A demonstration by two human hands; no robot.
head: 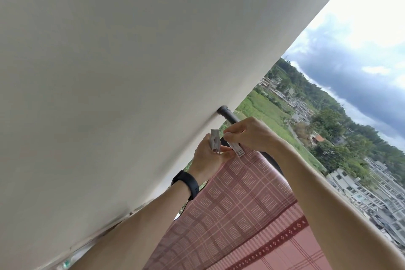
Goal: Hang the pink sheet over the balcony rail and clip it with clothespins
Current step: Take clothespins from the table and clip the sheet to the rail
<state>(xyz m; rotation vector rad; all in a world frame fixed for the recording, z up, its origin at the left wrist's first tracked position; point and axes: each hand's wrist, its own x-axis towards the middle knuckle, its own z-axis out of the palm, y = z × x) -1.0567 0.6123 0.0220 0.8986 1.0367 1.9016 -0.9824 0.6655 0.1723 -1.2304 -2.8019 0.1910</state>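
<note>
The pink checked sheet (241,199) drapes over the dark balcony rail (229,116), which runs into the white wall. My left hand (208,158), with a black band on its wrist, holds a pale grey clothespin (215,141) upright at the sheet's top corner. My right hand (252,133) pinches a second pale clothespin (236,148) whose tip rests on the sheet's upper edge over the rail. Both hands are close together, almost touching. The rail under the sheet is mostly hidden.
A large white wall (109,72) fills the left and top of the view. Beyond the rail lie green fields (260,109), trees and rows of buildings (355,190) far below, under a cloudy sky.
</note>
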